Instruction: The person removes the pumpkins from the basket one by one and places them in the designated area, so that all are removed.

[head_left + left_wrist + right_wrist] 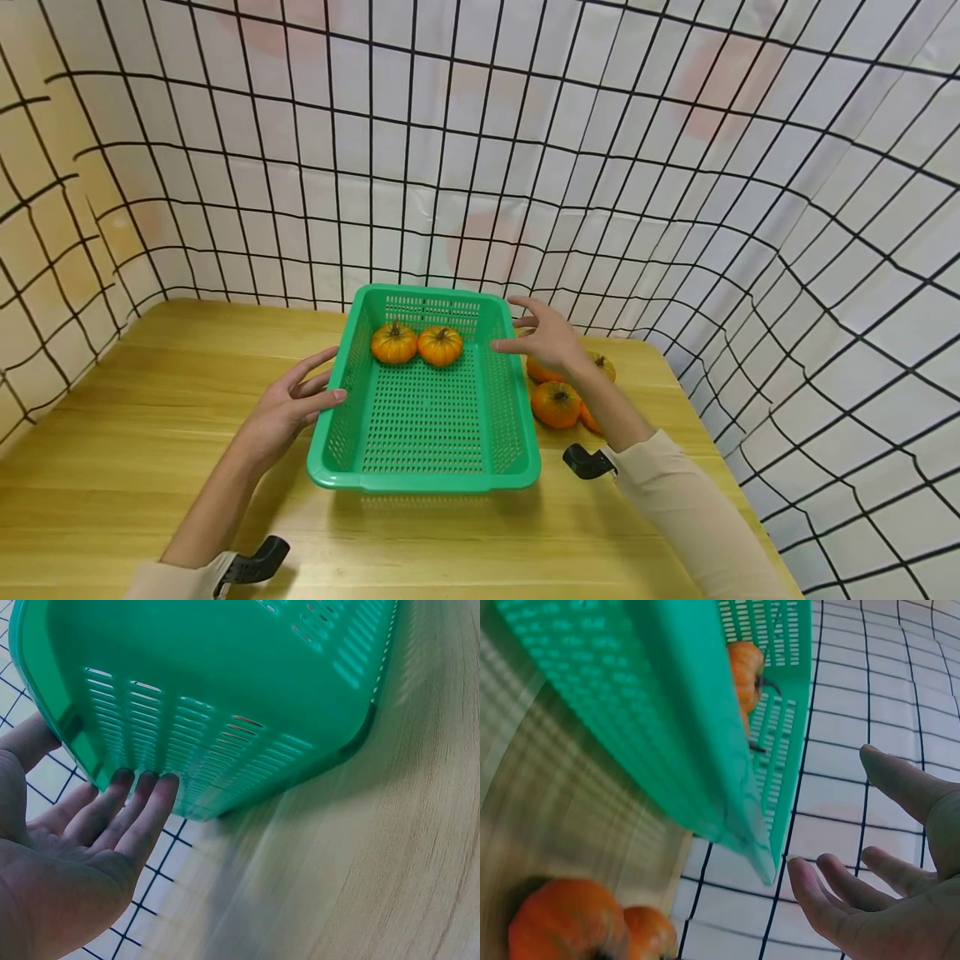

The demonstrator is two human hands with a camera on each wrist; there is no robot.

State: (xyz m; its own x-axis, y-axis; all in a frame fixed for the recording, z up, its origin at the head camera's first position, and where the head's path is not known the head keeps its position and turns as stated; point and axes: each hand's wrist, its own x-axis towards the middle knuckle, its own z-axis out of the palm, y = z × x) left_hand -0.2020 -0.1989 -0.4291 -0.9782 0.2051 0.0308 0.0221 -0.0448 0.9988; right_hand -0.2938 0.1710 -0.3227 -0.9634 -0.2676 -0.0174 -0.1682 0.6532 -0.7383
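Note:
A green plastic basket (pixel 423 482) with slotted walls is in front of me, holding two small orange pumpkins (pixel 394 342) side by side at its far end. At its left side my left hand (pixel 288 408) holds the wall, thumb at the rim and fingers against the outside, as the left wrist view shows. By the far right corner is my right hand (pixel 551 337), its fingers spread and a gap between them and the basket in the right wrist view. Below my right forearm lie several more orange pumpkins (pixel 556 405), partly hidden by the hand and arm.
A wooden table (pixel 187 383) carries everything. White sheeting behind a black wire grid (pixel 442 167) encloses the back and both sides. The loose pumpkins sit close against the basket's right side.

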